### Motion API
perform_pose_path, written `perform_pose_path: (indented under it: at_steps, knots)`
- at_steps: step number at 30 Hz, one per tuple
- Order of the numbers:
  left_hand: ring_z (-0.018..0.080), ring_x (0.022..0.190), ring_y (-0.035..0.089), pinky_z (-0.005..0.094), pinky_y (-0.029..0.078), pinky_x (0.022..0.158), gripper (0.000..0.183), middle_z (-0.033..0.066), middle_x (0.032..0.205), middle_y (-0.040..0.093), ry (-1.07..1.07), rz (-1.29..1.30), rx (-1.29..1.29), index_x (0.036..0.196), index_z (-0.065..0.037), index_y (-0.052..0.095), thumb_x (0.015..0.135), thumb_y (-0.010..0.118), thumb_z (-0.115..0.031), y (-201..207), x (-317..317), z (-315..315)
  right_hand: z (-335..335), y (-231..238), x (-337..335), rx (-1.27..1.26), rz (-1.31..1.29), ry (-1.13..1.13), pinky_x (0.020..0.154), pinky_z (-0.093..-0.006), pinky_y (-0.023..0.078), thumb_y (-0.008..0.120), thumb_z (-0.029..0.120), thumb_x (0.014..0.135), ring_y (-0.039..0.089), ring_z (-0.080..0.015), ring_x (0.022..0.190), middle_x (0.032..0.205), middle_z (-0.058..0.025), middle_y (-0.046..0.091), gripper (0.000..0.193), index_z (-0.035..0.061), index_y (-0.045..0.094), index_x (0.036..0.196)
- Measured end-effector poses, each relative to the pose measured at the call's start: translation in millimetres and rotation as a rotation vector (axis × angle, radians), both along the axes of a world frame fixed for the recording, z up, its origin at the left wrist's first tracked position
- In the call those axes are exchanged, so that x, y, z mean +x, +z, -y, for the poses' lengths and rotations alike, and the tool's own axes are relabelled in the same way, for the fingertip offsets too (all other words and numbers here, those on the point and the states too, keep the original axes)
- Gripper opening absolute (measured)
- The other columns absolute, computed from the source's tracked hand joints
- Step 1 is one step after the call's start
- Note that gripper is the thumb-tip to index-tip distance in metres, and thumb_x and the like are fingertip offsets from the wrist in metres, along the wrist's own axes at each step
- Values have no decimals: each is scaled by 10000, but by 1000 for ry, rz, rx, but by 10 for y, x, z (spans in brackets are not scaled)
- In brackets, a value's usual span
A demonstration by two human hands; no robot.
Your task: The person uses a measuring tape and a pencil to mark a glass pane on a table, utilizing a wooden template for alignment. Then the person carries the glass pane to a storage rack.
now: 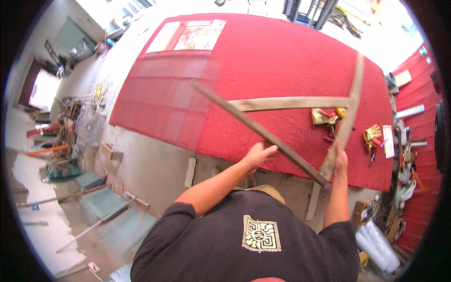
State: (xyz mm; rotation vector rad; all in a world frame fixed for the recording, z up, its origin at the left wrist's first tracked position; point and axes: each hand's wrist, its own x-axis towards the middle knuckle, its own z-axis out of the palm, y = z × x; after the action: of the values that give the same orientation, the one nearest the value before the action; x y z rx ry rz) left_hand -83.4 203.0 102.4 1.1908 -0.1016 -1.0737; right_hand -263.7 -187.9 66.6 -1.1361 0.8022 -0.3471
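A frame of brownish bars is tilted up over the near edge of a red-covered table (282, 56). Its dark long bar (244, 117) slants from the upper left down to a corner near my right hand. A crossbar (291, 103) runs to the lighter side bar (355, 84). My right hand (341, 161) is wrapped round this side bar, close to the corner. At the dark bar's near side is my left hand (258, 156), thumb outstretched along it and some fingers hidden beneath; it appears to hold the bar.
Clear glass sheets (162, 89) lie at the table's left. Work gloves (324, 116), a yellow tape measure (341, 112) and another glove (372, 135) lie at its right. Glass panes (105, 205) stand at lower left. Shelves with clutter and plastic-wrapped rolls (378, 246) flank my right.
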Motion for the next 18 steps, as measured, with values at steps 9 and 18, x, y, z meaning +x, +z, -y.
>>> perform_pose_path:
  at_steps: [9, 18]
  knots:
    - [227, 1177, 688, 385, 559, 1006, 438, 141, 1315, 692, -172, -86, 69, 1469, -25, 528, 1100, 587, -252, -352, 1, -236, 1446, -523, -965, 116, -105, -90, 679, -330, 558, 705, 484, 1027, 665, -171, 750, 862, -30, 686, 374, 111, 668, 1030]
    - [164, 904, 708, 320, 587, 780, 253, 69, 1084, 736, 878, -241, 358, 1279, -77, 632, 1064, 597, -204, -873, -18, -2583, 2028, -767, -624, -997, -1295, 89, 967, -414, 546, 761, 419, 949, 724, -265, 1087, 1176, -171, 779, 534, -21, 749, 1252]
